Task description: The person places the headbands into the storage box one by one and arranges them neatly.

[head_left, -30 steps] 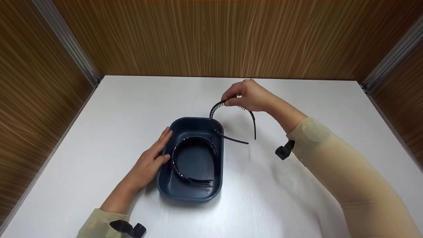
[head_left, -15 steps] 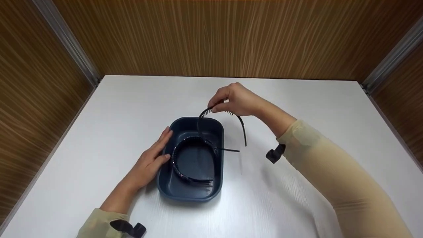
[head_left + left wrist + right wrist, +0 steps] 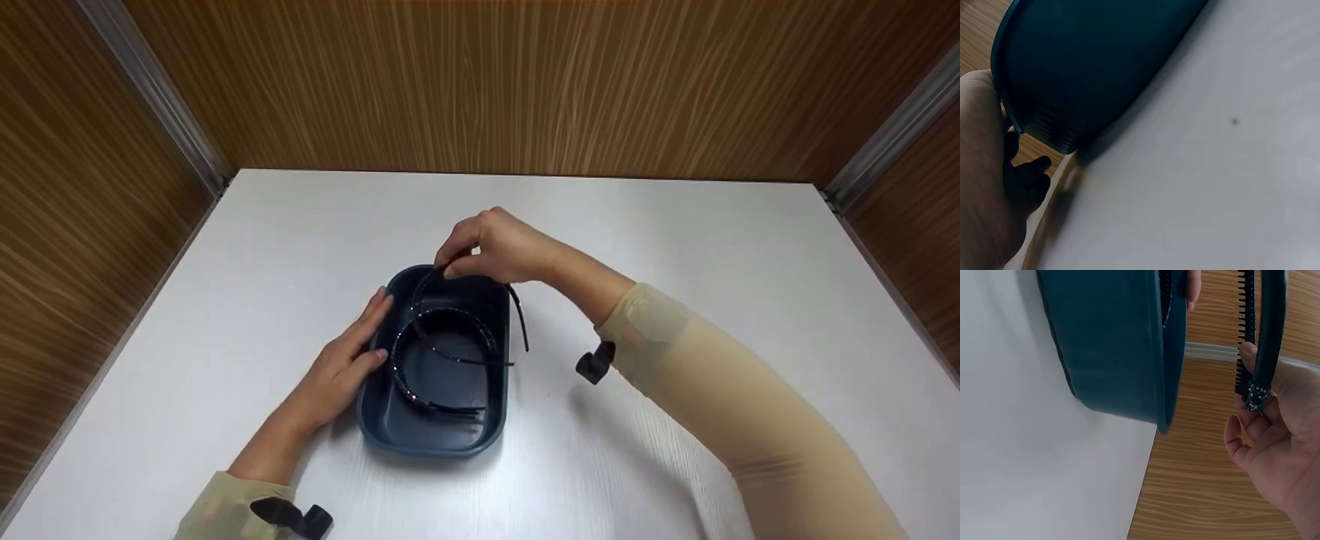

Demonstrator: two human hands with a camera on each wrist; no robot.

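Toothed black headband [image 3: 517, 315] pinched at its crown by right hand [image 3: 499, 247], hanging over the far rim of the dark blue tub [image 3: 379, 439] at about 12 o'clock — one leg inside, the other outside the rim at 3 o'clock. Studded headband [image 3: 409, 390] lying flat inside; left hand [image 3: 341, 367] flat against tub wall at 9 o'clock, fingers straight, steadying. Placing step, judged nearly done — next: swing outer leg inboard, lower, release.

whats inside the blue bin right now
A black headband lies curved on the floor of the blue bin. The right hand holds a second, toothed headband over the far rim, one leg outside. The bin's far corner is hidden beneath that hand.
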